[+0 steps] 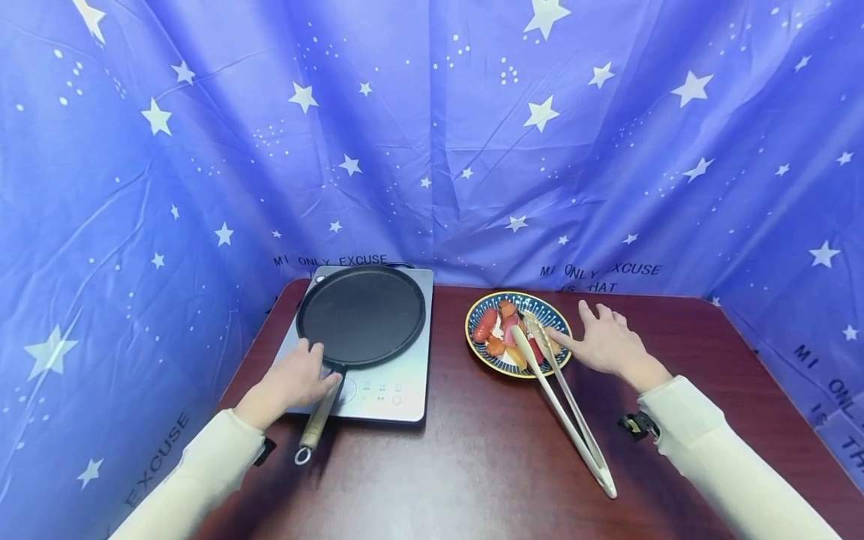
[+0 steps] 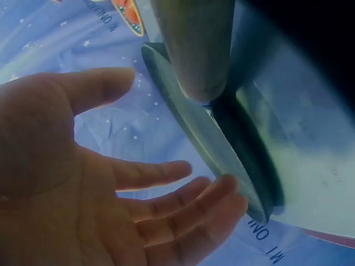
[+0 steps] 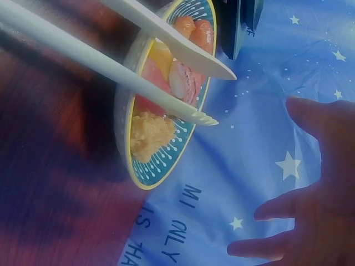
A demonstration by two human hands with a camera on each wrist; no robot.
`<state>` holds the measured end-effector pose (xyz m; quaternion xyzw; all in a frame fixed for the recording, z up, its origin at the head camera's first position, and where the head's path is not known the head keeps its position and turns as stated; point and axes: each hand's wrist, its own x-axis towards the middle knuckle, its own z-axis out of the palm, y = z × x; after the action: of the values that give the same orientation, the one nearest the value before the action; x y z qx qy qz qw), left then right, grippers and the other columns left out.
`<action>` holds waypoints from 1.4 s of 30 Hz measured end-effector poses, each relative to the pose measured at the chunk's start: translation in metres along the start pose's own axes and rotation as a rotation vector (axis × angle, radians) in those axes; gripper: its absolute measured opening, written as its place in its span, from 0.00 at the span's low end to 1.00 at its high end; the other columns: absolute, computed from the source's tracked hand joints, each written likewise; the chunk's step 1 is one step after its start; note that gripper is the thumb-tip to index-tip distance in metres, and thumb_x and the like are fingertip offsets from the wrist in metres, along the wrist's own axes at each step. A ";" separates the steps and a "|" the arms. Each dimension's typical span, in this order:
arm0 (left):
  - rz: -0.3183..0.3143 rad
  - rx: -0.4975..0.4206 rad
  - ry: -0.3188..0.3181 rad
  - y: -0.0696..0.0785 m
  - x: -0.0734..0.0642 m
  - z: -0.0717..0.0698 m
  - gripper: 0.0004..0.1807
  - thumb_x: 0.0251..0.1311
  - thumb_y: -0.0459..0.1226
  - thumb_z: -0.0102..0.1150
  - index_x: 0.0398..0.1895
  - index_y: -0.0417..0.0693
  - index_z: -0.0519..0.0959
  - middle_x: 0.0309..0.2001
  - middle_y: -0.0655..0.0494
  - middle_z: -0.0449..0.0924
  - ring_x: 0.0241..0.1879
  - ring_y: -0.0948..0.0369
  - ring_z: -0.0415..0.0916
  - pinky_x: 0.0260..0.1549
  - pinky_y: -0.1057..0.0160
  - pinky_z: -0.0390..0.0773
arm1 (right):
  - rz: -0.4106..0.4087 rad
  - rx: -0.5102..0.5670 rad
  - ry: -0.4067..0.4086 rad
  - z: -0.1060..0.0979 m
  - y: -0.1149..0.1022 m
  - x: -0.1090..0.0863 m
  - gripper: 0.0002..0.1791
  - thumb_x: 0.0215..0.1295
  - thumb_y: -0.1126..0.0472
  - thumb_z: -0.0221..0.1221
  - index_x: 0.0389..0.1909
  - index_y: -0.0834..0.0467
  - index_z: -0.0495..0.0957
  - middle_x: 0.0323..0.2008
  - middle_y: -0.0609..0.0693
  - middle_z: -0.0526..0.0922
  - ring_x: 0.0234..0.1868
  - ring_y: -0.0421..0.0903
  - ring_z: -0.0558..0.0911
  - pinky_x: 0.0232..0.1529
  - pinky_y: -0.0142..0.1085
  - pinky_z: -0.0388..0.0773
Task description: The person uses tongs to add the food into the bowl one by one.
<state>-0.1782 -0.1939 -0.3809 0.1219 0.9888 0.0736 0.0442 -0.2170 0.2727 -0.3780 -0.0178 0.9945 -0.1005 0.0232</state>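
While the pan (image 1: 361, 315) sits on the cooker (image 1: 378, 390) far left, your left hand (image 1: 293, 379) rests open beside its handle (image 1: 316, 424). Your right hand (image 1: 607, 341), fingers spread, hovers right of the plate (image 1: 472, 319), near the tongs (image 1: 567, 409); bare table (image 1: 472, 465) lies between.

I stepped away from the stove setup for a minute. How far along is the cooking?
Set out: the black pan sits on the induction cooker, and the plate holds sausages and other pieces. In hand: the left hand is at the pan handle; the right hand is open beside the tongs, which rest on the plate. Left: the pan holds no food.
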 end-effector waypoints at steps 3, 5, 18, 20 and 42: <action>0.006 -0.010 0.026 -0.001 -0.012 0.006 0.27 0.56 0.44 0.60 0.42 0.25 0.70 0.36 0.34 0.70 0.36 0.41 0.75 0.37 0.46 0.74 | 0.000 0.001 0.000 0.002 0.000 -0.001 0.57 0.58 0.25 0.43 0.70 0.70 0.50 0.63 0.78 0.52 0.59 0.77 0.55 0.45 0.69 0.61; 0.005 -0.019 0.036 -0.001 -0.019 0.010 0.24 0.54 0.44 0.61 0.39 0.27 0.71 0.32 0.38 0.70 0.33 0.44 0.74 0.34 0.47 0.74 | 0.000 0.002 0.000 0.003 0.000 -0.002 0.57 0.58 0.25 0.43 0.70 0.70 0.50 0.63 0.78 0.52 0.60 0.77 0.54 0.46 0.69 0.61; -0.067 -0.236 0.118 0.003 -0.038 0.039 0.19 0.58 0.45 0.59 0.33 0.35 0.70 0.25 0.51 0.66 0.25 0.56 0.67 0.26 0.53 0.70 | 0.004 0.010 0.005 0.001 -0.001 0.000 0.57 0.58 0.24 0.41 0.70 0.70 0.50 0.63 0.77 0.51 0.61 0.77 0.51 0.46 0.70 0.61; -0.081 -0.263 0.130 0.004 -0.039 0.044 0.19 0.58 0.46 0.59 0.33 0.36 0.70 0.24 0.52 0.66 0.25 0.57 0.67 0.26 0.54 0.69 | -0.002 0.014 0.015 0.002 0.000 -0.001 0.57 0.59 0.25 0.42 0.70 0.70 0.51 0.63 0.78 0.51 0.61 0.77 0.51 0.45 0.69 0.61; -0.292 -0.357 0.193 0.020 -0.050 0.076 0.27 0.65 0.40 0.48 0.64 0.38 0.61 0.34 0.35 0.79 0.26 0.45 0.77 0.21 0.45 0.71 | -0.110 0.138 0.149 0.031 0.011 -0.049 0.40 0.63 0.43 0.56 0.59 0.75 0.64 0.59 0.80 0.57 0.57 0.78 0.56 0.51 0.67 0.58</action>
<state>-0.1176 -0.1767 -0.4493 -0.0395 0.9670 0.2511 -0.0196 -0.1666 0.2790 -0.4085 -0.0633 0.9817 -0.1710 -0.0552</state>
